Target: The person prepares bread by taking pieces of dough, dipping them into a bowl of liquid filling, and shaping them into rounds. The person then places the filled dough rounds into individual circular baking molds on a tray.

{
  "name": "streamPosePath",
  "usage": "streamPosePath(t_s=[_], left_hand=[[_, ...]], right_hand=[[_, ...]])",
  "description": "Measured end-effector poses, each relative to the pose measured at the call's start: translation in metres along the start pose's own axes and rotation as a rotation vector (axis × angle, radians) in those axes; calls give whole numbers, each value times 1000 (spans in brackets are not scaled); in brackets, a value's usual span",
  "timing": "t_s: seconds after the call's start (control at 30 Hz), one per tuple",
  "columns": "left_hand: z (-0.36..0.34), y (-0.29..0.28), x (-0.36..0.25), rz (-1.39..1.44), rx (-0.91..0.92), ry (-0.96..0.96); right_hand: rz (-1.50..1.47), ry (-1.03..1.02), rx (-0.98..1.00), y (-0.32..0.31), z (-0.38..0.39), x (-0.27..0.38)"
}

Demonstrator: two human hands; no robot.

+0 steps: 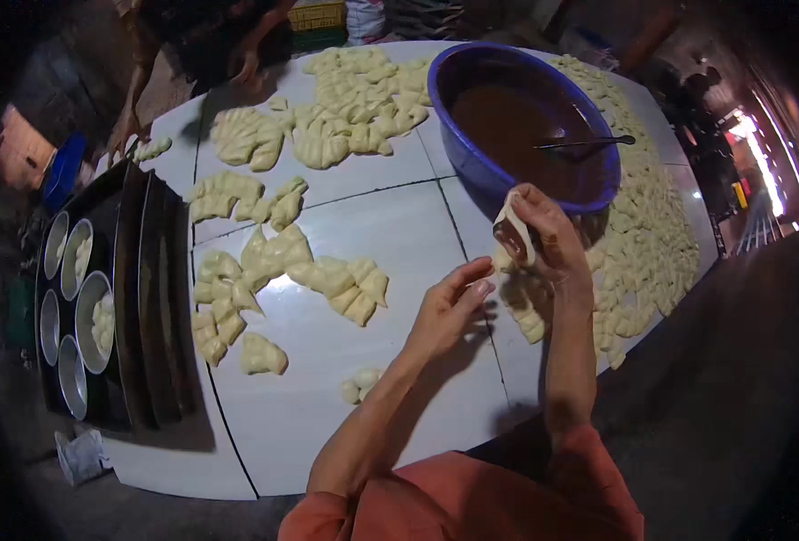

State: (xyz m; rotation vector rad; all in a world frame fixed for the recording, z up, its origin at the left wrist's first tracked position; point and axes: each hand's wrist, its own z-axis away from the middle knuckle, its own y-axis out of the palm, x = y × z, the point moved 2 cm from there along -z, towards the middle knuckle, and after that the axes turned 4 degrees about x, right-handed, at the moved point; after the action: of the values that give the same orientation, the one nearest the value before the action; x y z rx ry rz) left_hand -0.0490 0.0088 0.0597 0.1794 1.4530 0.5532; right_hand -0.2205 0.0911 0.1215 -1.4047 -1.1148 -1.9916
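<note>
Right hand (548,236): pinches one pale flat dough piece (511,233) carrying brown filling, held upright just off the near rim of the round blue plastic basin (471,162); the nearer hand to it. Left hand (449,311): empty, fingers half curled, just beside and below. White tiled worktop (345,397): many folded dough pieces, uncounted; one spoon (588,142) in the basin's brown filling

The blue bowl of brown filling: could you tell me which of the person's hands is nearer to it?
Right. The right hand holds a dough piece by the blue bowl's rim; the left hand is farther back.
</note>
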Motion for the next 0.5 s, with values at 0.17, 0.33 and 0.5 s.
streamPosePath(t_s=[0.17, 0.33, 0.5], left_hand=[[26, -11, 8, 510, -32, -73], [63, -55, 10, 490, -420, -62], [77, -61, 2, 401, -507, -11]], right_hand=[[-234, 18, 27, 38, 31, -66], [-30, 45, 18, 78, 54, -93], [747, -342, -44, 102, 63, -126]])
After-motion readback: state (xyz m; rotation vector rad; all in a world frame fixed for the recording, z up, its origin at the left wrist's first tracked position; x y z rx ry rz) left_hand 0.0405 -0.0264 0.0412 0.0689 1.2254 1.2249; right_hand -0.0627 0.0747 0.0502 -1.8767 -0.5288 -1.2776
